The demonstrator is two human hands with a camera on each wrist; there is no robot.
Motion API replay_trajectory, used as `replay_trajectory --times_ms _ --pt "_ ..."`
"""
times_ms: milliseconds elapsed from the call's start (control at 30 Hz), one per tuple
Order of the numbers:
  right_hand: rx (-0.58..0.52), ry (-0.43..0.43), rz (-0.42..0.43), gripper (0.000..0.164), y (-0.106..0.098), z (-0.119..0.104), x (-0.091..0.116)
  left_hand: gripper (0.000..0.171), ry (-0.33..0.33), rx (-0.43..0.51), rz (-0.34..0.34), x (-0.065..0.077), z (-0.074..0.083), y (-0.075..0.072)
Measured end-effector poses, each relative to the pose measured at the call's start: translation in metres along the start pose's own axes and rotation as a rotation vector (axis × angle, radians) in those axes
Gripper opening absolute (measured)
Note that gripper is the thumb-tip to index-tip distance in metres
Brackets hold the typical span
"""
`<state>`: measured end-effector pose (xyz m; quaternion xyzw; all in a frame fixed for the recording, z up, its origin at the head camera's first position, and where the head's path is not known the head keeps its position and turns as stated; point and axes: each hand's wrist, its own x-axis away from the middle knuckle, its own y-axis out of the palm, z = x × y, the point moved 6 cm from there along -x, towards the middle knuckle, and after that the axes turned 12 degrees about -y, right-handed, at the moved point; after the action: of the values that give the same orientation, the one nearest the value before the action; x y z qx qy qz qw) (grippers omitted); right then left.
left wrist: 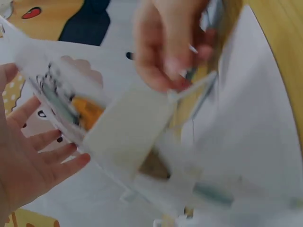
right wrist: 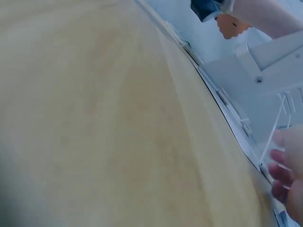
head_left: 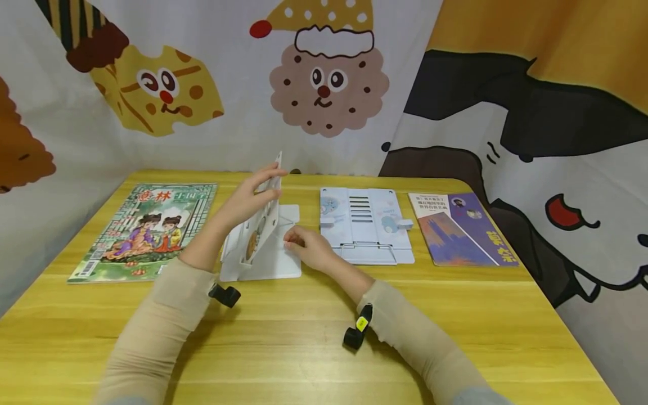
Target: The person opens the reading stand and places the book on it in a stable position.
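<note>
A white book stand stands unfolded left of centre, its picture-printed panel raised steeply from a white base plate. My left hand is at the panel's upper part, with fingers extended; the left wrist view shows them spread along its edge. Close to the stand's right side is my right hand, its fingers loosely curled. A thin wire support runs between panel and base, and the right fingertips are right beside it. Motion blurs the right hand in the left wrist view.
A second stand, folded flat with blue prints, lies right of the hands. Beyond it is a purple-and-white book. A green illustrated magazine lies at the left. A printed curtain hangs behind the wooden table.
</note>
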<state>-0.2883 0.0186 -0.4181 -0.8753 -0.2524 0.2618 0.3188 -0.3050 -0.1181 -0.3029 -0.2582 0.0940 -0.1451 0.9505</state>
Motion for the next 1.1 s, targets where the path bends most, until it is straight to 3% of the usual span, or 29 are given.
replay_trajectory --times_ms 167,300,467,600,867,1100 --pt "-0.045 -0.094 0.21 0.024 -0.017 -0.02 0.01 0.046 0.011 -0.047 -0.037 -0.007 0.002 -0.009" --pt "-0.109 -0.212 0.355 0.031 -0.03 -0.046 0.019 0.051 -0.027 -0.097 -0.007 -0.023 0.0 -0.021" --pt "-0.204 -0.35 0.451 0.046 -0.04 -0.093 0.03 0.06 -0.107 -0.115 0.003 -0.041 -0.013 -0.03" --pt "-0.205 -0.426 0.485 0.056 -0.045 -0.128 0.034 0.058 -0.117 -0.062 -0.023 -0.05 -0.02 -0.029" --pt "-0.187 -0.412 0.525 0.058 -0.042 -0.147 0.032 0.055 -0.102 -0.015 -0.137 -0.058 -0.019 -0.016" --pt "-0.153 -0.363 0.565 0.05 -0.041 -0.149 0.029 0.054 -0.141 -0.003 -0.149 -0.041 0.003 -0.017"
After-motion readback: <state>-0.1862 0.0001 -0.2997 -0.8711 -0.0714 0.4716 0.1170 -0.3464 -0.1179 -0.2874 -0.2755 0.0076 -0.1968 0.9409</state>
